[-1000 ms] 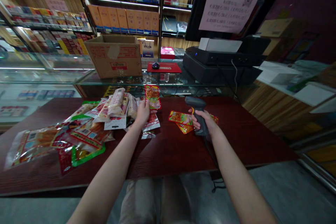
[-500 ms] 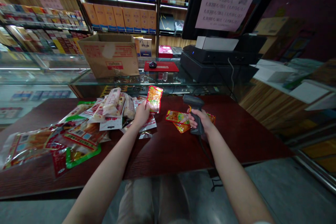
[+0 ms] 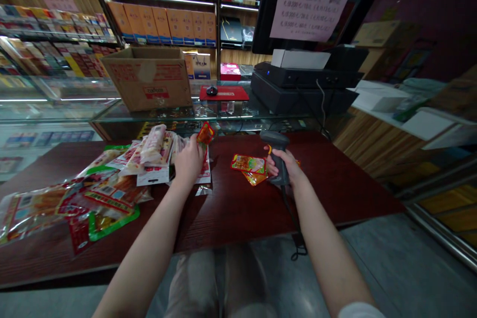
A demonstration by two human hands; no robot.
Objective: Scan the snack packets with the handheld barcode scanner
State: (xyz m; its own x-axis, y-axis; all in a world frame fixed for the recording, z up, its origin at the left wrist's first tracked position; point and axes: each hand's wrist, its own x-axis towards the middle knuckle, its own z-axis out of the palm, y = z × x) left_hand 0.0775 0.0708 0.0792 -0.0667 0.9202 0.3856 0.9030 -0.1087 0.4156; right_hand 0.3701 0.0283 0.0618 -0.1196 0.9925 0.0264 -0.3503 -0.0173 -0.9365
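My left hand (image 3: 189, 161) is closed on a small red and orange snack packet (image 3: 205, 134), held up edge-on above the dark red table (image 3: 238, 203). My right hand (image 3: 285, 165) grips a grey handheld barcode scanner (image 3: 276, 148), its head aimed toward the packet and its cable trailing off the table's front edge. Two orange snack packets (image 3: 249, 165) lie flat just left of the scanner. A pile of bagged snacks (image 3: 122, 169) spreads across the table to the left of my left hand.
Behind the table runs a glass counter (image 3: 156, 114) bearing a cardboard box (image 3: 147, 77), a red mouse pad with a mouse (image 3: 222, 92) and a black till with a printer (image 3: 301, 82). Stocked shelves (image 3: 55, 35) fill the back wall. My knees show below the table.
My left hand has turned the snack packet from face-on to edge-on and drawn it slightly lower. The camera has shifted a little, and the scanner hand has stayed roughly in place.
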